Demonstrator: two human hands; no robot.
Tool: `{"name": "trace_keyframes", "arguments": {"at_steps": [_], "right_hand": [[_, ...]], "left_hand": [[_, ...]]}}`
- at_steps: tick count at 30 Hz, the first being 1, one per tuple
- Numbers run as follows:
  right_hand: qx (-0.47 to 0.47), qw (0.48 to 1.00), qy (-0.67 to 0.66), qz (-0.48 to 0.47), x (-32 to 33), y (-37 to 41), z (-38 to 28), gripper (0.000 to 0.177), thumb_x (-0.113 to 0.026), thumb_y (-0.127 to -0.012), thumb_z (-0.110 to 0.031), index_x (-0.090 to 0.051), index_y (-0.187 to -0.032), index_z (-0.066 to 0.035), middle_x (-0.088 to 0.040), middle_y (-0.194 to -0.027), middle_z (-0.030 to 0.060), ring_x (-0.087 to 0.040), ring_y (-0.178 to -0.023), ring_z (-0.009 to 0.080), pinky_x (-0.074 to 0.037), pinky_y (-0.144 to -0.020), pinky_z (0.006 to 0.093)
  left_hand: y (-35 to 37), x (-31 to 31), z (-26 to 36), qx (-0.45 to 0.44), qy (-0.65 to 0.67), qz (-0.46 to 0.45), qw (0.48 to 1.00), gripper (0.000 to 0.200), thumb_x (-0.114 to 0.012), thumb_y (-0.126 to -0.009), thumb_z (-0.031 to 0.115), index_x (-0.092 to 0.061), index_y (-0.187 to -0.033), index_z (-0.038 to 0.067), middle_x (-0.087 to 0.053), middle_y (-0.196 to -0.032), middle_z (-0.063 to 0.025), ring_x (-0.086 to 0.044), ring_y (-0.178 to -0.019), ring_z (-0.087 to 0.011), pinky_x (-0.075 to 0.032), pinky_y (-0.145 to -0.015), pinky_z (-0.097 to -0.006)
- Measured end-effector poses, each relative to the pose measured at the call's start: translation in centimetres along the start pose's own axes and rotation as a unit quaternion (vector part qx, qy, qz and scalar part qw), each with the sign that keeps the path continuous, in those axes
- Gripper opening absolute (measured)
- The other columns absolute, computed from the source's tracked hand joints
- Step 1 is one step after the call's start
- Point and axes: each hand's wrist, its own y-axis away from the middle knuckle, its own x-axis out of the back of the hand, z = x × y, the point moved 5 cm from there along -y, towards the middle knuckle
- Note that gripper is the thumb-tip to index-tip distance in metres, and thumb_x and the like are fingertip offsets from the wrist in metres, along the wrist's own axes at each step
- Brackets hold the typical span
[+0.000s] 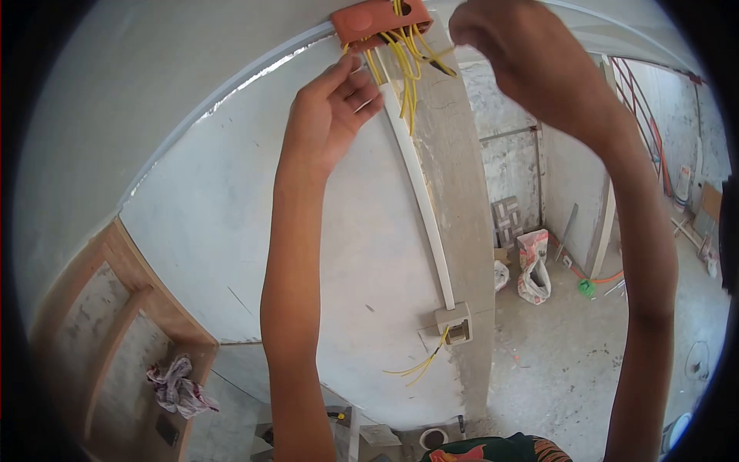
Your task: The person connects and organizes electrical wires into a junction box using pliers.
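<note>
An orange junction box (377, 21) is fixed high up, with several yellow wires (408, 73) hanging out of it, some with dark tape-like sections. Just below its left end is my left hand (331, 112), palm partly turned to me. Its thumb and index finger meet at a short yellow wire end by the box; the other fingers curl loosely. To the right of the box, my right hand (519, 58) is closed, and a yellow wire stretches from the bundle to its fingers. The right fingertips are partly hidden and blurred.
White trunking (419, 185) runs down the wall to a square outlet box (454, 323) with loose yellow wires. A wooden shelf frame (154, 308) stands at lower left, a crumpled bag (181, 389) on it. An opened sack (533, 266) sits on the floor at right.
</note>
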Motion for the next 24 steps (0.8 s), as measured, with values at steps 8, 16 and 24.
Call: {"name": "trace_keyframes", "arguments": {"at_steps": [8,16,24], "right_hand": [[-0.135,0.976,-0.162,-0.053,-1.1,-0.4,0.1,0.016,-0.051,-0.080,0.011,-0.064,-0.089,0.007,-0.064,-0.080,0.0182,-0.065,-0.074,0.0257,-0.048,-0.064,0.0362],[0.066,0.990,0.042,-0.115,-2.1,-1.1,-3.0,0.014,-0.064,-0.074,0.007,-0.069,-0.086,0.002,-0.058,-0.075,0.0131,-0.059,-0.068,0.0273,-0.048,-0.060,0.0384],[0.061,0.996,0.056,0.011,-1.3,-1.2,-3.9,0.009,-0.072,-0.077,-0.003,-0.064,-0.078,-0.001,-0.055,-0.074,0.0084,-0.057,-0.069,0.0210,-0.046,-0.062,0.0330]], "left_hand": [[-1.7,-1.9,-1.9,-0.044,-0.040,0.035,0.998,0.029,-0.065,-0.088,0.018,-0.060,-0.108,-0.002,-0.032,-0.064,0.0059,-0.028,-0.055,-0.0043,-0.027,-0.051,-0.0232],[-3.3,-1.0,-2.9,-0.039,-0.181,0.070,0.980,0.018,-0.066,-0.089,0.021,-0.066,-0.098,0.006,-0.045,-0.063,0.0050,-0.039,-0.052,-0.0057,-0.036,-0.049,-0.0233],[-3.3,0.3,-3.3,-0.120,-0.139,0.022,0.983,0.018,-0.070,-0.081,0.020,-0.073,-0.088,0.003,-0.039,-0.057,0.0078,-0.032,-0.049,-0.0055,-0.034,-0.050,-0.0252]]}}
